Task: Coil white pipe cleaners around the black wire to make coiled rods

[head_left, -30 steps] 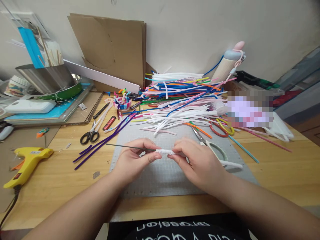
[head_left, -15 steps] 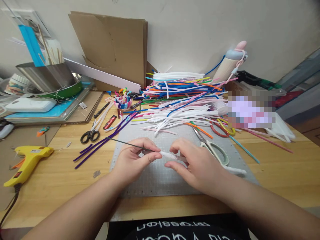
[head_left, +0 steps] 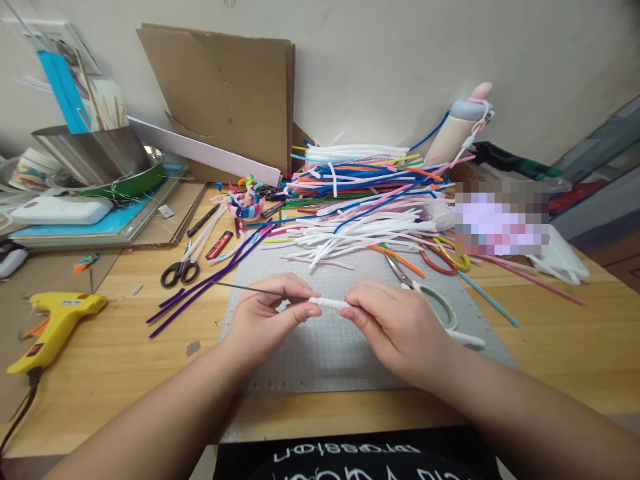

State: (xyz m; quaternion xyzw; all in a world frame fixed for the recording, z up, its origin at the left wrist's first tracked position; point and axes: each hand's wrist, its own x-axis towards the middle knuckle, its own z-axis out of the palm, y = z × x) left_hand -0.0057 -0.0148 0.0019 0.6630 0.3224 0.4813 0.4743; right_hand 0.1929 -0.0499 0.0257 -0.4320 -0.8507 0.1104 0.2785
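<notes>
The left hand (head_left: pixel 267 320) pinches a dark rod (head_left: pixel 250 287) wrapped in white coils (head_left: pixel 327 303). The right hand (head_left: pixel 400 317) grips the coils' right side, above a gray mat (head_left: pixel 320 363).

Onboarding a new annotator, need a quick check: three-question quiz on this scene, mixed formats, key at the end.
1. Multiple choice. Which yellow tool lies at the far left of the view?
A) a box cutter
B) a hot glue gun
C) a stapler

2. True or false. The left hand and the right hand both grip the coiled white pipe cleaner.

3. Fill in the blank. The thin dark rod sticks out past the ____ hand, counted as the person's own.

Key: 1. B; 2. True; 3. left
</notes>
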